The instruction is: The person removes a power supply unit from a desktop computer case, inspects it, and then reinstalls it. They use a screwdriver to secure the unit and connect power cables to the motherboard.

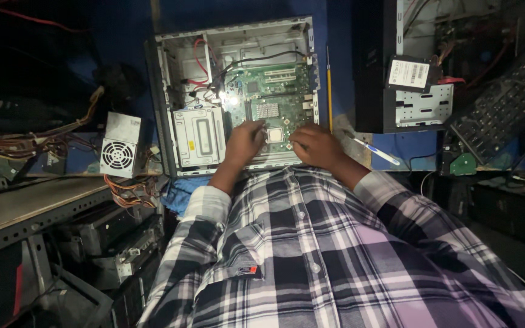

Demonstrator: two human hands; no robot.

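Left hand and right hand: both flat, fingers loosely spread, flanking the bare processor seated on the motherboard inside the open computer case. Cooler absent; side panel off.

Our left hand and right hand cover the near part of the green motherboard, and our plaid shirt hides the open case's front edge. The keyboard runs off the right edge (keys too dark to tell apart). The label on the drive is too small to read.
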